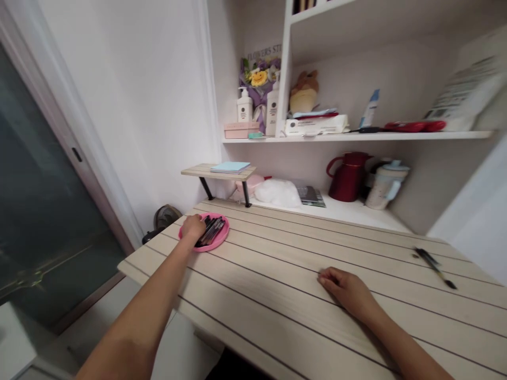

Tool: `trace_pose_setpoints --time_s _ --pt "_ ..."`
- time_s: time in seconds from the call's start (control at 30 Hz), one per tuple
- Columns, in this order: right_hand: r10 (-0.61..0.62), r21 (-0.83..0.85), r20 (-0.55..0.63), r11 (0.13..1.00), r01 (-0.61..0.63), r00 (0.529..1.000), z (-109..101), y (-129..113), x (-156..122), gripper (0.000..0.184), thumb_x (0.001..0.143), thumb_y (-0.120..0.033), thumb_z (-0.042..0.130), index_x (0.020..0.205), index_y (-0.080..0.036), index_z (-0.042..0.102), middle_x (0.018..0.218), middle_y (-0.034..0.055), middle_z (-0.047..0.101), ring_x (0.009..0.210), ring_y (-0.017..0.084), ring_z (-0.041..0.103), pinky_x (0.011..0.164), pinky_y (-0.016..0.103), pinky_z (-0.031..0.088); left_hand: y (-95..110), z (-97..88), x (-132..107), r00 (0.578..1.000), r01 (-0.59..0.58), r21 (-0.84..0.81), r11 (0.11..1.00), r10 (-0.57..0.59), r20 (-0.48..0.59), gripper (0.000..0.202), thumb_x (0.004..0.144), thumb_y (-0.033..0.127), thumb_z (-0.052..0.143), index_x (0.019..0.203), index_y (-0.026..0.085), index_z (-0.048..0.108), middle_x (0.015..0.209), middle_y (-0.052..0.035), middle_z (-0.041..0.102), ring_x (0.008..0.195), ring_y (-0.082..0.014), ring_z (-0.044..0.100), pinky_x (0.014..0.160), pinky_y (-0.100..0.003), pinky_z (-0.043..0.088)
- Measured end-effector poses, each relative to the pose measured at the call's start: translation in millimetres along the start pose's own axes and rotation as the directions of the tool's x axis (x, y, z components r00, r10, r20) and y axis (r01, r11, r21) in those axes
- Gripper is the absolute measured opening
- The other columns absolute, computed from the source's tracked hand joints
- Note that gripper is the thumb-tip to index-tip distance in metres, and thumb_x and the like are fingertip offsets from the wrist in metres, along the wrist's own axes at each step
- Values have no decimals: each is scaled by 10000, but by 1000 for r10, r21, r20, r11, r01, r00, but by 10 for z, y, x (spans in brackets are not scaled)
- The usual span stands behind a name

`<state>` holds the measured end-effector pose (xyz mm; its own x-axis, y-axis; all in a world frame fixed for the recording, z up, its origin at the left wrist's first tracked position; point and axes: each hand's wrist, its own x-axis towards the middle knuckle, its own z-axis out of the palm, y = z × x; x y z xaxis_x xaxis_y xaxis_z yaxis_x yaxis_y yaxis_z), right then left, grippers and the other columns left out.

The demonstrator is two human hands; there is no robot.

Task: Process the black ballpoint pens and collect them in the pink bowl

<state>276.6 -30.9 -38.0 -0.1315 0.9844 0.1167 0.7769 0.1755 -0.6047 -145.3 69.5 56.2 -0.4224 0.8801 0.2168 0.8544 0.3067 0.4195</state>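
Observation:
At the left of the tabletop, a round pink plate [222, 240] bears a pile of slim dark pens or pencils [213, 230]. Over the plate's left side lies my left hand [194, 226], its fingers curled against the pile; their tips are hidden, so what they grip cannot be made out. My right hand [344, 287] rests on the table right of the middle, loosely closed, with nothing visible in it. A thin dark brush-like tool [435, 268] lies apart near the right edge, beside another small dark piece.
A small raised stand [194, 170] bears blue paper pads [230, 167] behind the plate. Along the back are a white plastic bag [277, 192], a red jug [348, 177] and a lidded tumbler [386, 184]. Above them, a shelf [356, 136] holds bottles, a plush toy and packets.

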Motion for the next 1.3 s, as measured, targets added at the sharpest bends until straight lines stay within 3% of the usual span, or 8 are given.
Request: trace_pose_setpoints --time_s 0.23,0.3,0.47,0.6,0.77,0.9,1.1,1.3 --pt "73 106 -28 992 -70 997 -73 -18 121 219 741 -358 480 664 -192 601 587 -2 614 564 148 542 535 246 383 972 244 -780 890 -447 -285 848 452 -52 286 752 206 517 1018 184 622 1099 -65 599 1068 -184 507 940 -291 354" --pt "171 10 -107 985 -170 980 -243 98 173 211 743 -344 486 673 -191 614 599 3 620 584 147 558 542 237 389 1294 383 -1157 873 -258 -674 692 466 145 266 709 185 570 966 159 633 1054 -90 608 992 -189 544 880 -299 388" --pt "388 -165 -418 857 -488 822 -949 680 164 234 761 -297 467 845 -155 634 878 144 643 813 249 597 662 328 411 1853 732 -1936 277 721 -576 385 602 749 248 672 249 634 895 140 627 847 -82 631 757 -156 595 687 -272 419" --pt "526 -162 -585 670 -724 618 -1342 1253 48 361 749 -368 479 957 -96 597 982 264 584 872 344 591 633 401 418 2008 1029 -2217 149 822 -457 340 645 749 200 672 186 614 864 130 622 779 -60 616 689 -138 591 640 -252 392" --pt "515 -128 -567 715 -687 643 -1389 1601 -57 252 727 -396 478 735 -172 594 850 252 621 819 357 600 567 409 389 1958 1195 -2295 9 856 -430 288 822 569 230 712 197 603 928 121 626 848 -92 624 755 -167 604 710 -295 398" --pt "466 -95 -575 778 -621 672 -1323 1472 -41 238 771 -327 381 703 -180 555 795 237 624 767 346 602 562 407 371 1945 1198 -2296 56 878 -423 226 828 557 233 723 191 599 946 130 624 836 -86 623 732 -159 599 702 -292 402" --pt "342 3 -481 921 -389 807 -799 817 38 169 767 -317 418 683 -210 518 672 58 619 655 194 568 588 286 398 2040 1268 -2272 423 850 -522 -68 679 600 354 743 285 615 1080 185 574 1035 -118 616 931 -196 586 835 -325 406" --pt "147 472 -87 877 -89 985 -134 81 -133 195 764 -349 491 645 -196 466 518 -42 483 493 102 449 472 207 342 2081 1301 -2173 566 802 -567 -189 545 619 342 762 335 596 1073 195 574 988 -99 626 999 -195 568 896 -316 404"
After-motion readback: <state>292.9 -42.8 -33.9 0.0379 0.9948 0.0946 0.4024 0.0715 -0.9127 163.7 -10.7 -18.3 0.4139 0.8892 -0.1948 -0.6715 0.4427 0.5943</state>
